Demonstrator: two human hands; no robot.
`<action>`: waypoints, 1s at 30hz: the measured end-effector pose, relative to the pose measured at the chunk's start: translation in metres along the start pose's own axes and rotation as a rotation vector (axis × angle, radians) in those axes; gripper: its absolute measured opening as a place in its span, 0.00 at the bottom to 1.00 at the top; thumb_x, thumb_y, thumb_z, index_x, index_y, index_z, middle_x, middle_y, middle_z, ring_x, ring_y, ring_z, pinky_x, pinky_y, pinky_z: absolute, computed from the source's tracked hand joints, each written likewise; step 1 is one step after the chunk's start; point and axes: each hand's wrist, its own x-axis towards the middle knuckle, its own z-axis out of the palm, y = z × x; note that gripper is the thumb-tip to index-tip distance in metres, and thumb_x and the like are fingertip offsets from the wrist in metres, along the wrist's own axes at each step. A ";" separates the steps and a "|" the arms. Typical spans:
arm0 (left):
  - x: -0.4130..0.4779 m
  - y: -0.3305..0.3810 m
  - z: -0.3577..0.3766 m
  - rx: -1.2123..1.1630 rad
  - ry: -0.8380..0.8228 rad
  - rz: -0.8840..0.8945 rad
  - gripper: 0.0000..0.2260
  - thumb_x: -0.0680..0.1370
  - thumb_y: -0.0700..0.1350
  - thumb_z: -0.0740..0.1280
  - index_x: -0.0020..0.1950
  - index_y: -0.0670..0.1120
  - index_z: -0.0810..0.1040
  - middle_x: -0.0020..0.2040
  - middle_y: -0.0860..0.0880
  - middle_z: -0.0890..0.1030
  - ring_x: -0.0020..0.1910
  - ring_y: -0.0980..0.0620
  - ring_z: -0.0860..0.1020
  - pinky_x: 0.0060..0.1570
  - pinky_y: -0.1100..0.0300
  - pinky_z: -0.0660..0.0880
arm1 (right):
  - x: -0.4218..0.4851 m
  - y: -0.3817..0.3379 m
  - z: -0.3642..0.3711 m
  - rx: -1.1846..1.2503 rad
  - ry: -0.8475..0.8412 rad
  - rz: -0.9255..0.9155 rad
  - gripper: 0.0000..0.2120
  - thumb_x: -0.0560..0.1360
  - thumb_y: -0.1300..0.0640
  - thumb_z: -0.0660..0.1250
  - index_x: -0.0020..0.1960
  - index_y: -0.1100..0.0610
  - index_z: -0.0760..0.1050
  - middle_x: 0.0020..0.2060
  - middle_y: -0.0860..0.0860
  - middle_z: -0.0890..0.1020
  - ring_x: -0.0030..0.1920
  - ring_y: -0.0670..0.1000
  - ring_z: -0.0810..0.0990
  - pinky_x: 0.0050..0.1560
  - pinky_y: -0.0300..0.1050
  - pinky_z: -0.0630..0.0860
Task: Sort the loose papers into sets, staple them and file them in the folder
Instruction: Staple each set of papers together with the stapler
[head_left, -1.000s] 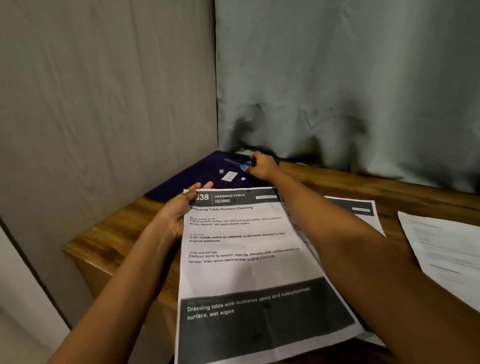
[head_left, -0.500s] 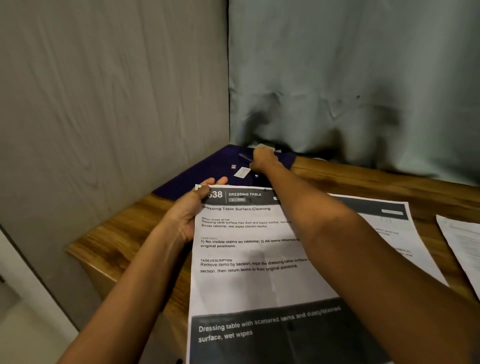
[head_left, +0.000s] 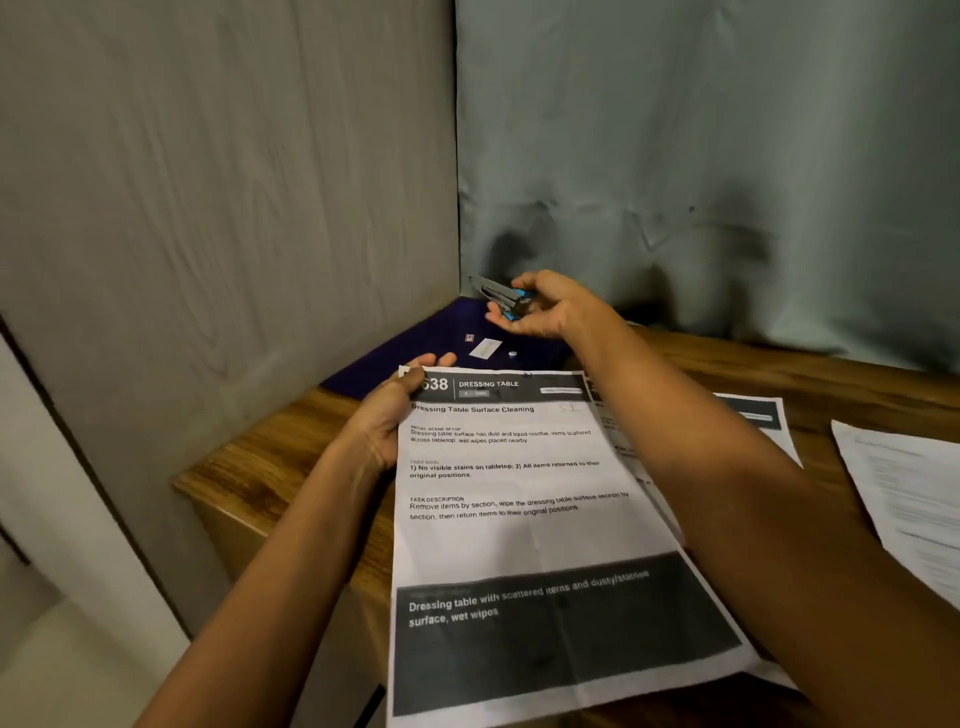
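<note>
A wooden table stands in a corner. A grey panel borders its left edge; a creased grey-green curtain hangs behind its far edge. Pale floor shows lower left.

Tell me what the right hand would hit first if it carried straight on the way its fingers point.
The right hand points leftward, gripping the stapler. Going on, the stapler's nose would probably meet the grey wall panel first, passing above the purple folder; depth is unclear.
</note>
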 end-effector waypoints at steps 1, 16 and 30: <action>0.000 0.000 0.000 0.007 -0.002 0.006 0.08 0.84 0.43 0.53 0.54 0.46 0.72 0.53 0.48 0.82 0.51 0.47 0.79 0.49 0.47 0.76 | -0.011 0.000 0.000 0.086 -0.045 0.015 0.08 0.81 0.64 0.55 0.48 0.68 0.69 0.48 0.66 0.75 0.57 0.61 0.76 0.59 0.58 0.72; -0.008 -0.006 0.000 0.051 0.017 0.090 0.09 0.84 0.44 0.54 0.51 0.47 0.74 0.55 0.44 0.79 0.51 0.47 0.78 0.48 0.48 0.77 | -0.065 0.075 0.022 -0.380 -0.077 -0.556 0.04 0.78 0.56 0.65 0.50 0.53 0.70 0.47 0.52 0.79 0.52 0.53 0.79 0.62 0.52 0.73; -0.008 -0.005 -0.002 0.120 -0.009 0.175 0.08 0.83 0.44 0.57 0.51 0.47 0.76 0.51 0.46 0.80 0.45 0.49 0.80 0.41 0.53 0.79 | -0.068 0.104 0.001 -0.912 0.007 -0.821 0.25 0.82 0.44 0.51 0.74 0.52 0.51 0.55 0.56 0.81 0.51 0.55 0.81 0.53 0.51 0.77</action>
